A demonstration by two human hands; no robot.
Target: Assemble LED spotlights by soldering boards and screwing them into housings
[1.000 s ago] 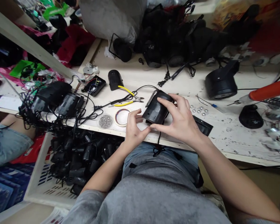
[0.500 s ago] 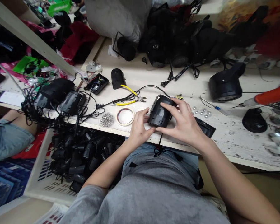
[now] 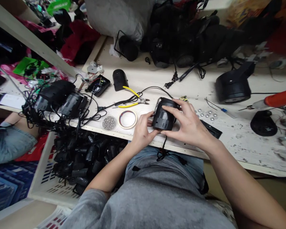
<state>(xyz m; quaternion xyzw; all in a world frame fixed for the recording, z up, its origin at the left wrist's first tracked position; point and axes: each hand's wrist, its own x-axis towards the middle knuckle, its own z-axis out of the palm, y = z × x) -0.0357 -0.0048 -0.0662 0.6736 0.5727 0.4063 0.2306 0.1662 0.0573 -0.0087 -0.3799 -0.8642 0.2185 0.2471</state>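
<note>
Between my two hands is a black cylindrical plastic housing (image 3: 165, 117), held at the front edge of the bench, with a black cord running from it. My left hand (image 3: 143, 128) grips its left side, thumb at the lower edge. My right hand (image 3: 189, 122) wraps its right side, fingers over the top and thumb below. Left of the hands lie a roll of tape (image 3: 127, 119), a round dish of small metal screws (image 3: 109, 122) and yellow-handled cutting pliers (image 3: 139, 101). By my right wrist are a flat black frame-like part (image 3: 212, 129) and several small clear round pieces (image 3: 207, 114).
A screwdriver (image 3: 220, 107) and a black lamp-like unit (image 3: 233, 84) lie to the right, near a red-handled tool (image 3: 278, 99). Wired black housings (image 3: 72, 103) crowd the left. Below the bench, a white basket (image 3: 41, 179) holds many black parts. Someone's leg (image 3: 13, 143) shows at far left.
The black housing has been tilted slightly more upright between my hands. Both hands keep their hold, and the view has shifted a little.
</note>
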